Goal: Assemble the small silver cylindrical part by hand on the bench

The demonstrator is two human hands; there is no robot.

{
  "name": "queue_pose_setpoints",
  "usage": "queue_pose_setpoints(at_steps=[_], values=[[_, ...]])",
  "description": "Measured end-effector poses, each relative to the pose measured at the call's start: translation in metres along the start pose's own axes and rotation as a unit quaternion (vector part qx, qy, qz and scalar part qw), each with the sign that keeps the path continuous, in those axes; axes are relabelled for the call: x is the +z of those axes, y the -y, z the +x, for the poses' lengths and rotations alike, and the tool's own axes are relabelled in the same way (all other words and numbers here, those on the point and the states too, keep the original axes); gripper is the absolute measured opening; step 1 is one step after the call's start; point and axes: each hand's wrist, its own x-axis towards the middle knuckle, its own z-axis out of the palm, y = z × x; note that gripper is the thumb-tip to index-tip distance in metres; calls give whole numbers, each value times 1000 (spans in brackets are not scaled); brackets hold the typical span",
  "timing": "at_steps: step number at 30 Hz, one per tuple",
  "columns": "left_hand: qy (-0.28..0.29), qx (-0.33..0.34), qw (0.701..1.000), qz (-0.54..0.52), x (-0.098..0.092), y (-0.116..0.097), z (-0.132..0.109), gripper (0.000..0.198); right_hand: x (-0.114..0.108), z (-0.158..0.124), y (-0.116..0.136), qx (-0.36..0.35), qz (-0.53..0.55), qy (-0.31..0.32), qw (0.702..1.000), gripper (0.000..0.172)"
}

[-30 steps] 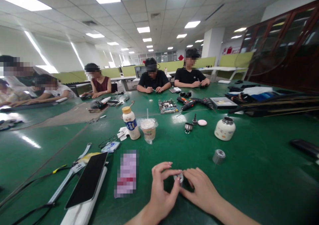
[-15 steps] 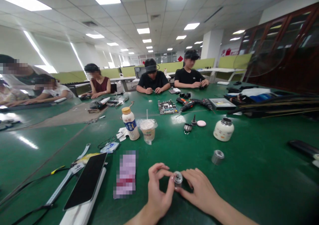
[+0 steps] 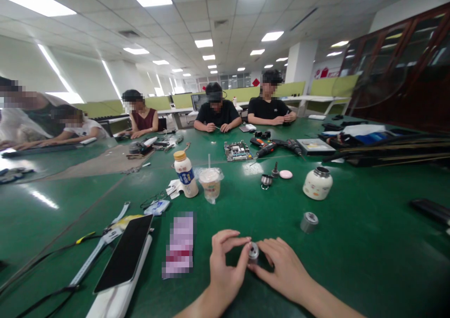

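Between my two hands is a small silvery metal cylinder (image 3: 253,251) with dark holes in its top face. My left hand (image 3: 227,261) pinches it from the left with thumb and fingertips. From the other side, the thumb and index finger of my right hand (image 3: 281,266) close on it low down. A larger metal cylinder (image 3: 310,223) stands on the green table to the right, apart from my hands. Behind it sits a cream-coloured flask body (image 3: 318,184) with an open metal neck. A dark-tipped metal part (image 3: 275,170), a small metal cup-like piece (image 3: 266,181) and a pink disc (image 3: 286,174) lie farther back.
To the left are a phone (image 3: 125,254) on a white box, a pixelated pink packet (image 3: 180,245), a drink bottle (image 3: 185,175) and a plastic cup with straw (image 3: 211,185). A circuit board (image 3: 238,151) and power drills (image 3: 269,148) lie beyond. Several people sit around the table.
Both hands keep their grip on the small cylinder, with only slight finger movement. The whole view has shifted a little, so things appear slightly farther right.
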Motion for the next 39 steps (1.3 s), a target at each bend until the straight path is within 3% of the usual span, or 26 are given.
queue_pose_setpoints(at_steps=[3, 6, 9, 14, 17, 21, 25, 39], values=[[-50, -31, 997, 57, -2, 8, 7, 26, -1, 1, 1, 5, -6, -4, 1000, 21], [21, -98, 983, 154, -4, 17, 12, 22, 0, 1, 1, 1, -11, -7, 1000, 23], [82, -110, 972, 189, -5, 22, 13, 10, 1, 0, -1, -1, -15, -11, 1000, 25], [92, -97, 969, 207, -5, 22, 12, 9, 1, 0, -1, -2, -13, -12, 1000, 24], [54, -80, 979, 178, -5, 19, 13, 7, 1, 0, -1, 3, -11, -10, 1000, 23], [-1, 15, 997, 71, -5, 9, 8, 11, 2, -1, -1, 4, -3, -4, 1000, 21], [36, 52, 998, 20, -4, 3, 1, 19, 1, -1, -1, -2, 4, 1, 1000, 15], [138, -21, 989, -46, -3, -3, -1, 27, 6, -1, -5, 6, 10, 5, 1000, 14]])
